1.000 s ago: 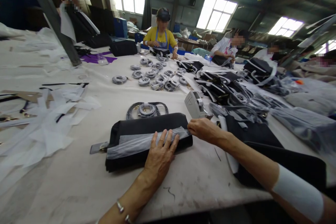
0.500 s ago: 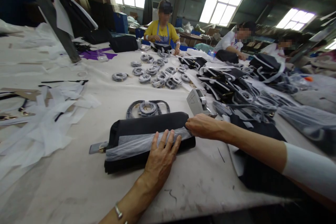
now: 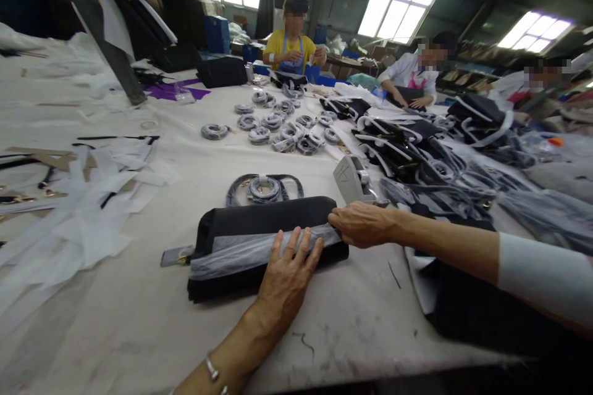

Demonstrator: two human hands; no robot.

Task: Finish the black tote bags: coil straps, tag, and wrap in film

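Note:
A black bag (image 3: 264, 216) lies on the pale table, with a strip of translucent wrapping film (image 3: 236, 257) along its top. My left hand (image 3: 287, 281) rests flat on the film and the bag, fingers stretched and slightly spread. At the bag's right end, my right hand (image 3: 364, 224) is closed, its fingertips pinching at the end of the film; the exact grip is hidden. A tab with a metal ring (image 3: 178, 256) sticks out at the bag's left end. Just behind the bag sits a coiled, wrapped strap (image 3: 264, 189) within a dark handle loop.
A grey tape dispenser (image 3: 351, 179) stands behind my right hand. Several coiled straps (image 3: 259, 134) lie farther back. Black bags with white edging (image 3: 398, 142) are piled at right, white film strips (image 3: 92, 210) at left. A metal post (image 3: 106, 43) rises at back left; co-workers (image 3: 290, 43) work beyond.
The view has shifted slightly. My hands keep about the same places on the bag. Across the table, the co-worker in yellow has raised both hands.

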